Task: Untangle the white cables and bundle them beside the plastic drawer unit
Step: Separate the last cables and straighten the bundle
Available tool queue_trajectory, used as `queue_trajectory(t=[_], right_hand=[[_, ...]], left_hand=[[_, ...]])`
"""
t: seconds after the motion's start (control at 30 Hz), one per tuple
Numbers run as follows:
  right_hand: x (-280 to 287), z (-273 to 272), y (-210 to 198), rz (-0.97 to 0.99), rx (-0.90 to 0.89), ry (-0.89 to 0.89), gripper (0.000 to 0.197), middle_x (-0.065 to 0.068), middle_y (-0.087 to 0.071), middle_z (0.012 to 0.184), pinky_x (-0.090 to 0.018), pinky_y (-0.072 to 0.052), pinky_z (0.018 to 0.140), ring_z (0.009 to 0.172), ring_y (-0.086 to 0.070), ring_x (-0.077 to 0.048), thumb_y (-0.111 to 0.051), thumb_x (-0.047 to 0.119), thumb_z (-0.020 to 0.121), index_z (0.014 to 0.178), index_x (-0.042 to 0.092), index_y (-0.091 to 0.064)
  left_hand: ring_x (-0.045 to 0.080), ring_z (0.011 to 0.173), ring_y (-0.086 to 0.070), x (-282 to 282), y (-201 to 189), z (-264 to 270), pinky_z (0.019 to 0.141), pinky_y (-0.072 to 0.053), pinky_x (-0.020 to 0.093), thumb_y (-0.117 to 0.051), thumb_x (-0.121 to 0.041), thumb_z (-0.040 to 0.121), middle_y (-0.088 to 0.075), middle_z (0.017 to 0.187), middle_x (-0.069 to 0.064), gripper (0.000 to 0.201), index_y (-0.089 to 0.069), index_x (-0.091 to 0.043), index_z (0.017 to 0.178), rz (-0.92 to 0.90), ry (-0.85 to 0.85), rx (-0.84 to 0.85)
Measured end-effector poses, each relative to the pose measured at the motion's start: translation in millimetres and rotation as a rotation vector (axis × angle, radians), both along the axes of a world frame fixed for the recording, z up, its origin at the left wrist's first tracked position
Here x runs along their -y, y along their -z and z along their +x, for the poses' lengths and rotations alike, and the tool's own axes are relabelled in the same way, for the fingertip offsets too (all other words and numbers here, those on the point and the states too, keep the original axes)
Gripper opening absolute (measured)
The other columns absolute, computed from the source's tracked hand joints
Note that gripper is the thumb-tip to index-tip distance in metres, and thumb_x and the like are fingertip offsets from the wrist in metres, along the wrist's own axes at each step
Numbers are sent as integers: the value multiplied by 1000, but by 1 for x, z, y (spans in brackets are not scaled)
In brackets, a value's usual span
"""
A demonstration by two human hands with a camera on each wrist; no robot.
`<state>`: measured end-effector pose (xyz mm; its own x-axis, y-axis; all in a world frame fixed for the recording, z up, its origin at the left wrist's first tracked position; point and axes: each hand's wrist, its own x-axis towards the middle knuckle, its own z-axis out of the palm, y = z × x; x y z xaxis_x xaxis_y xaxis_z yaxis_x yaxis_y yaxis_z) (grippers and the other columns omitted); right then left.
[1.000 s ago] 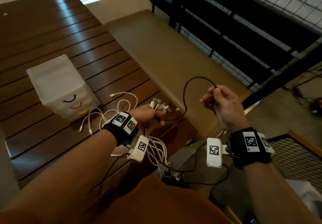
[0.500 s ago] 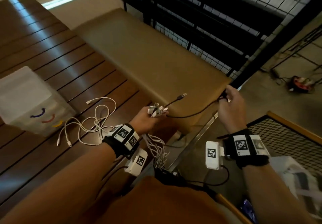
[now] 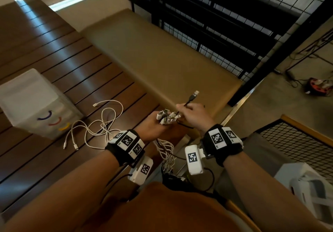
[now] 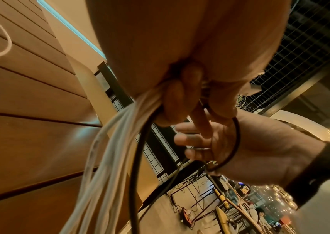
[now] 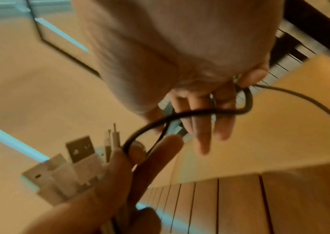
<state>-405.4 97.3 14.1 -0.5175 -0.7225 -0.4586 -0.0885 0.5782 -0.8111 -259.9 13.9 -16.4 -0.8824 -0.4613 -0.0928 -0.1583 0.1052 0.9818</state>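
Observation:
My left hand (image 3: 156, 125) grips a bunch of white cables (image 3: 166, 117) by their plug ends, which stick up from the fist; their cords (image 3: 166, 155) hang below past the table edge. In the left wrist view the white cords (image 4: 107, 158) trail down from the curled fingers (image 4: 172, 101), with a black cable (image 4: 138, 158) beside them. My right hand (image 3: 193, 115) pinches the black cable (image 3: 187, 103) just below its USB plug (image 3: 195, 94), close against the left hand. A loose white cable (image 3: 100, 123) lies on the slatted wooden table beside the plastic drawer unit (image 3: 36, 103).
The dark slatted table (image 3: 54, 60) ends just right of my left hand, with a tan bench (image 3: 153, 51) behind it. A black wire-mesh rack (image 3: 225, 24) stands at the back. A mesh basket (image 3: 297, 141) and a cable reel (image 3: 318, 87) sit on the floor to the right.
My right hand has come back left from arm's length and now sits against the left hand, holding the black cable near its plug. The left hand kept its grip on the white bunch.

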Motion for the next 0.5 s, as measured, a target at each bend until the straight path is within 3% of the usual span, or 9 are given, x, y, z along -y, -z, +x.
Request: queue_trajectory(t=[0.03, 0.1, 0.17, 0.2, 0.3, 0.4, 0.5], right_hand=[[1, 3, 1, -54, 83, 77, 17, 0, -71, 81, -27, -55, 78, 80, -67, -13, -61, 27, 92, 84, 16, -70], [1, 7, 0, -117, 146, 142, 15, -1, -69, 75, -18, -54, 69, 75, -66, -13, -60, 12, 92, 81, 9, -70], [-3, 6, -2, -138, 134, 137, 20, -2, -71, 74, -25, -54, 78, 81, -68, -18, -56, 12, 95, 79, 10, -69], [-7, 5, -3, -134, 168, 113, 22, -4, -72, 78, -32, -52, 83, 85, -68, -21, -52, 15, 98, 81, 11, -67], [-18, 10, -4, -70, 323, -90, 27, -8, -70, 90, -34, -52, 86, 87, -66, -17, -41, 19, 103, 89, 9, -62], [-21, 21, -1, 20, 169, -403, 27, -7, -70, 91, -39, -51, 83, 83, -63, -19, -47, 23, 101, 96, 8, -69], [-18, 28, -3, 48, 92, -520, 22, -27, -68, 97, -54, -50, 82, 83, -62, -42, -56, 33, 95, 86, 25, -74]], left_hand=[[3, 77, -62, 0, -3, 0, 73, -51, 25, -63, -10, 88, -68, 82, -7, 8, -66, -17, 88, 14, 9, 5], [-4, 55, -56, -2, -6, 0, 54, -44, 12, -57, 0, 92, -66, 64, -10, 17, -64, -14, 85, 139, -55, 12], [-2, 40, -44, 1, -4, 2, 40, -33, 11, -52, -4, 95, -62, 59, -6, 22, -67, -16, 86, 376, -224, 5], [0, 38, -39, 6, 0, 3, 38, -30, 14, -52, -10, 96, -59, 62, -1, 21, -69, -19, 86, 467, -318, -8], [5, 40, -33, 17, 5, 2, 40, -25, 18, -51, -24, 97, -45, 58, -1, 19, -64, -22, 85, 633, -471, -14], [5, 39, -29, 18, -3, -4, 42, -25, 20, -47, -27, 99, -40, 51, -7, 17, -59, -22, 87, 720, -448, -48], [5, 38, -30, 17, -5, -8, 38, -25, 18, -45, -27, 99, -37, 49, -7, 16, -56, -20, 89, 756, -439, -78]])
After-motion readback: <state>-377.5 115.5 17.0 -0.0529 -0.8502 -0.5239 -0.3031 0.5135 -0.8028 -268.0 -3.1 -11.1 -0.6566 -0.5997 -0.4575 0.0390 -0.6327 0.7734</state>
